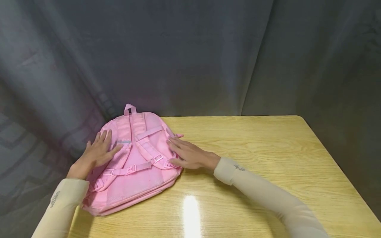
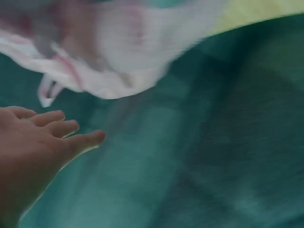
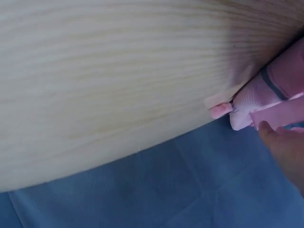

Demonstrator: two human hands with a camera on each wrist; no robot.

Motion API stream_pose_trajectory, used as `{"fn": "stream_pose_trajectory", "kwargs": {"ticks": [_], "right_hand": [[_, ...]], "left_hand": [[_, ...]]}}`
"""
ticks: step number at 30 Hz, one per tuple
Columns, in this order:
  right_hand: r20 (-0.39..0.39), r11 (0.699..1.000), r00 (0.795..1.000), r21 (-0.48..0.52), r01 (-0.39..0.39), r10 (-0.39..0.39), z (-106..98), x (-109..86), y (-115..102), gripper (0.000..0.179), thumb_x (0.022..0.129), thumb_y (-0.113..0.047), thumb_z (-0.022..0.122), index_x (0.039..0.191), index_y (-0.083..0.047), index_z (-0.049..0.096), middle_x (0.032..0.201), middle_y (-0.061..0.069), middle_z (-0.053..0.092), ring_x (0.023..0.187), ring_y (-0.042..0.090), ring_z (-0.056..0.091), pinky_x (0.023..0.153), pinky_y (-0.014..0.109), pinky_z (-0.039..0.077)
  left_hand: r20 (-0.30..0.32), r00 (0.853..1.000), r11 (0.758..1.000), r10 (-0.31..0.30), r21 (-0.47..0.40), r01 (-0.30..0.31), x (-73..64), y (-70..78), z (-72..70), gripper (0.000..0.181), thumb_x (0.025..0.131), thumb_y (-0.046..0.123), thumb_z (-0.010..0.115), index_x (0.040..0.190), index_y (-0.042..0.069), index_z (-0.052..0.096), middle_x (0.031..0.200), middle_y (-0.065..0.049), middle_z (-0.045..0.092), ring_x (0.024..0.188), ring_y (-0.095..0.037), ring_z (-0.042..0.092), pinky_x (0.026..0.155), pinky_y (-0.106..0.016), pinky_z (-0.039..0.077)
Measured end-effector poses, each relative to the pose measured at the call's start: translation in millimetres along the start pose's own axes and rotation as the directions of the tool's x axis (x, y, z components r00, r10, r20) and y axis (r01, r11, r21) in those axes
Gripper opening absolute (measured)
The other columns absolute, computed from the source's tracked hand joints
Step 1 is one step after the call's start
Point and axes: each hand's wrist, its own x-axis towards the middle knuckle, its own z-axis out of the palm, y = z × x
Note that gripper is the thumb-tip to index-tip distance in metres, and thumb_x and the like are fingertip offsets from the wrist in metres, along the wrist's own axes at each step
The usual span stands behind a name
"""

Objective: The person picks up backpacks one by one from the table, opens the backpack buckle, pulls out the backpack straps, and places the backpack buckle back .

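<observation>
Pink fabric forms the body of the bag (image 1: 134, 186), which in the head view is on the left part of the table (image 1: 253, 142), strap side facing the camera. Its loop (image 1: 129, 108) points toward the grey curtain (image 1: 178, 59) behind the far table edge. Two shoulder straps (image 1: 122, 129) run down the panel; a cross strap with a buckle (image 1: 131, 170) joins them. The left hand (image 1: 99, 152) is at the bag's left side, fingers extended and spread, thumb apart, palm toward the bag. The right hand (image 1: 189, 154) is at the right side, fingers extended and nearly together, tips at the bag's edge. Neither hand pinches anything. Contact cannot be confirmed for either hand. Light sleeves (image 1: 259, 193) cover both forearms. A bright glare (image 1: 191, 216) marks the near part of the table.

Left wrist view: the bag is blurred at the top, loop hanging clear above the left hand. The fingers are extended and hold nothing; a gap separates them from the bag.

Right wrist view: the bag is at the right edge, with a tab (image 3: 221, 110) projecting over the table. One fingertip is just beside the pink fabric; the remaining fingers are largely cut off.
</observation>
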Motion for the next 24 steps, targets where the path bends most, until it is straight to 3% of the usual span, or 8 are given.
{"fn": "stream_pose_trajectory", "kwargs": {"ticks": [7,14,18,24], "right_hand": [[-0.021,0.987,0.995,0.13,-0.09,0.094,8,25.2,-3,0.08,0.102,-0.057,0.037,0.159,-0.008,0.01,0.168,0.012,-0.002,0.154,0.033,0.005,0.125,0.046,0.014],[-0.044,0.918,0.965,0.323,-0.232,0.259,24,43.2,-9,0.08,0.102,-0.058,0.035,0.159,-0.007,0.012,0.168,0.014,0.001,0.154,0.032,0.003,0.126,0.047,0.011],[-0.059,0.906,0.95,0.323,-0.273,0.307,32,51.0,-13,0.084,0.099,-0.062,0.038,0.159,-0.009,0.014,0.168,0.014,-0.002,0.153,0.038,0.002,0.125,0.052,0.011],[-0.089,0.927,0.949,0.261,-0.27,0.302,36,62.6,-13,0.083,0.097,-0.058,0.046,0.159,-0.008,0.019,0.167,0.018,-0.003,0.152,0.042,0.001,0.124,0.054,0.01]], "left_hand": [[0.041,0.998,0.993,-0.052,-0.103,0.056,-12.3,-29.1,10.8,0.103,0.096,0.067,0.038,0.155,-0.001,-0.011,0.158,-0.035,-0.014,0.141,-0.058,-0.016,0.101,-0.084,-0.001],[0.05,0.998,0.984,-0.038,-0.172,0.046,-15.0,-37.0,27.7,0.1,0.097,0.064,0.039,0.155,-0.005,-0.003,0.158,-0.035,-0.015,0.14,-0.059,-0.019,0.104,-0.082,0.0],[0.027,0.999,0.98,-0.046,-0.191,0.05,-14.1,-39.7,35.1,0.098,0.097,0.064,0.039,0.155,-0.004,0.0,0.159,-0.033,-0.018,0.14,-0.056,-0.024,0.104,-0.082,-0.001],[-0.04,0.999,0.982,-0.03,-0.188,0.022,-15.9,-45.6,42.5,0.087,0.101,0.057,0.037,0.157,-0.001,0.004,0.16,-0.03,-0.017,0.143,-0.053,-0.022,0.107,-0.081,-0.001]]}}
